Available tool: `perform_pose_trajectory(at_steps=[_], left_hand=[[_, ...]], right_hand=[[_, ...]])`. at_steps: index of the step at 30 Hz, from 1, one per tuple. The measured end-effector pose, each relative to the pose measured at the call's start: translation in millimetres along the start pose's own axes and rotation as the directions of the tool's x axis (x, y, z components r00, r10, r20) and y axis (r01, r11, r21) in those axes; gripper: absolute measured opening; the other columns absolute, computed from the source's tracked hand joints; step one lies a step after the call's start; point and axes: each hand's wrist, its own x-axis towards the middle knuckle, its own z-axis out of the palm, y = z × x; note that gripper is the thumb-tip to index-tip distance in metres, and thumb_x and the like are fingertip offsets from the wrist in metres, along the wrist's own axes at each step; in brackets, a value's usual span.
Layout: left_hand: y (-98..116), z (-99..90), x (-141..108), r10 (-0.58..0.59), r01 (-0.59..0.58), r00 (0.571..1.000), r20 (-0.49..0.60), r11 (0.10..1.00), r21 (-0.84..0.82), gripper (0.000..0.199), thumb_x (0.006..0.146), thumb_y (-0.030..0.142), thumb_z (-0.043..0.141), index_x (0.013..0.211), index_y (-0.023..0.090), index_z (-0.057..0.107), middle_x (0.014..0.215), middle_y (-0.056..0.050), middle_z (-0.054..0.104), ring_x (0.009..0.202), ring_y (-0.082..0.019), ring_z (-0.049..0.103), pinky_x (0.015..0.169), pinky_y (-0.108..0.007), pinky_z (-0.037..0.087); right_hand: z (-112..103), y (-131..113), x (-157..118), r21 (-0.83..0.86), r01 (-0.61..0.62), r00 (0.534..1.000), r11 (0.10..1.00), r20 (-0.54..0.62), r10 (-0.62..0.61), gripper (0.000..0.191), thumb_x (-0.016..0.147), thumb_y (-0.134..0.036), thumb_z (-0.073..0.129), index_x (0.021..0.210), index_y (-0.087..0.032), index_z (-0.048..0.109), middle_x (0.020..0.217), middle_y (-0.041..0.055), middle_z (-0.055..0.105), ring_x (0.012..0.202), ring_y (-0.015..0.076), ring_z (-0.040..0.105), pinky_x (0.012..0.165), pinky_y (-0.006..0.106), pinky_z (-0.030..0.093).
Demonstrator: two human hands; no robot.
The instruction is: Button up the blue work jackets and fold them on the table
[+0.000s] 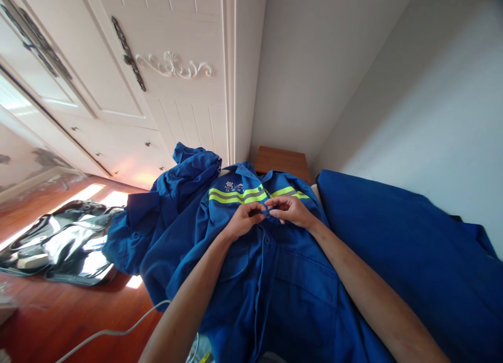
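Note:
A blue work jacket (306, 268) with yellow-green and grey reflective bands lies front up before me, its collar pointing away. My left hand (245, 219) pinches the front placket from the left, just below the chest band. From the other side my right hand (291, 211) pinches the same placket edge, its fingertips close to those of the left. Whatever small part sits between the fingertips is mostly hidden. A button (267, 240) shows on the placket below my hands, and white printing (234, 186) marks the chest at the left.
More blue clothing (184, 179) is heaped left of the jacket, and a wide blue cloth (393, 232) spreads at the right. Behind stand a white wardrobe (188, 28) and a brown wooden box-like piece (283, 161). An open clear-and-black bag (66, 242) and a white cable (113, 331) are at the left.

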Motion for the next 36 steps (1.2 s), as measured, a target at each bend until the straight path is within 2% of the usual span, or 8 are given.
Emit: perform_pose_trajectory(at_steps=[5,10,13,16,21,26,30,36], left_hand=[[-0.8,-1.3,-0.4,-0.028,0.027,1.0,0.013,0.999,0.042,0.029,0.068,0.032,0.08,0.086,0.012,0.067,0.079,-0.002,0.063,0.072,-0.013,0.055,0.07,-0.025,0.039],[-2.2,-2.1,0.7,-0.065,0.064,0.998,0.0,0.997,0.049,0.028,0.067,0.031,0.08,0.084,0.013,0.065,0.077,-0.001,0.06,0.07,-0.012,0.052,0.068,-0.025,0.038],[-2.1,-1.1,0.7,-0.058,0.058,0.998,-0.013,0.998,-0.001,0.028,0.068,0.03,0.079,0.086,0.013,0.065,0.081,-0.002,0.062,0.074,-0.013,0.055,0.071,-0.025,0.039],[-1.3,0.4,-0.1,-0.021,0.019,0.999,-0.024,0.997,-0.073,0.034,0.069,0.028,0.079,0.098,0.016,0.064,0.091,-0.003,0.065,0.084,-0.015,0.058,0.077,-0.026,0.042],[-2.9,0.2,-0.5,0.075,-0.078,0.994,-0.075,0.996,-0.037,0.041,0.068,0.026,0.084,0.102,0.017,0.063,0.089,-0.002,0.064,0.084,-0.014,0.059,0.075,-0.024,0.043],[-4.2,-2.9,0.3,0.034,-0.033,0.999,0.0,0.99,-0.136,0.044,0.068,0.025,0.085,0.105,0.017,0.063,0.087,-0.002,0.065,0.081,-0.012,0.061,0.073,-0.024,0.044],[-4.7,-3.6,-0.2,0.013,-0.013,1.0,-0.003,0.983,-0.186,0.044,0.067,0.024,0.085,0.104,0.017,0.063,0.087,-0.002,0.066,0.08,-0.012,0.061,0.074,-0.024,0.045],[-3.0,-2.7,-1.8,-0.033,0.037,0.999,0.024,0.97,-0.241,0.044,0.065,0.024,0.086,0.1,0.017,0.06,0.088,-0.002,0.066,0.079,-0.011,0.061,0.074,-0.024,0.045]], right_hand=[[1.6,0.5,1.4,0.034,-0.032,0.998,0.999,0.056,0.03,0.037,0.073,-0.031,0.077,0.106,-0.015,0.069,0.094,0.0048,0.066,0.047,0.0026,0.048,0.038,0.015,0.041],[0.7,0.4,2.5,0.152,-0.113,0.987,0.982,0.127,0.094,0.051,0.076,-0.032,0.076,0.122,-0.018,0.06,0.098,0.0054,0.066,0.041,-0.0006,0.042,0.034,0.014,0.035],[-0.9,-0.3,2.0,0.189,-0.135,0.987,0.973,0.109,0.116,0.051,0.076,-0.031,0.076,0.123,-0.017,0.06,0.101,0.0067,0.067,0.041,-0.0009,0.042,0.034,0.014,0.034],[-1.6,0.0,2.2,0.212,-0.126,0.991,0.969,0.065,0.115,0.05,0.076,-0.029,0.077,0.123,-0.018,0.061,0.103,0.0073,0.068,0.04,-0.0005,0.043,0.033,0.015,0.033],[-0.9,2.0,3.1,0.221,-0.12,0.993,0.968,0.029,0.117,0.053,0.073,-0.028,0.079,0.122,-0.018,0.062,0.103,0.0069,0.068,0.04,0.0002,0.045,0.034,0.016,0.034],[-1.3,2.5,2.3,0.224,-0.117,0.993,0.968,0.033,0.113,0.054,0.072,-0.028,0.08,0.122,-0.018,0.062,0.097,0.0047,0.068,0.041,0.0004,0.045,0.034,0.015,0.034],[-1.6,3.5,1.9,0.206,-0.106,0.994,0.973,0.026,0.103,0.054,0.073,-0.029,0.08,0.122,-0.019,0.061,0.095,0.0031,0.066,0.043,0.0007,0.045,0.036,0.015,0.036],[0.8,4.1,2.2,0.137,-0.048,0.998,0.989,-0.034,0.053,0.057,0.07,-0.033,0.081,0.121,-0.018,0.059,0.09,0.0024,0.065,0.054,0.0056,0.052,0.04,0.015,0.042]])
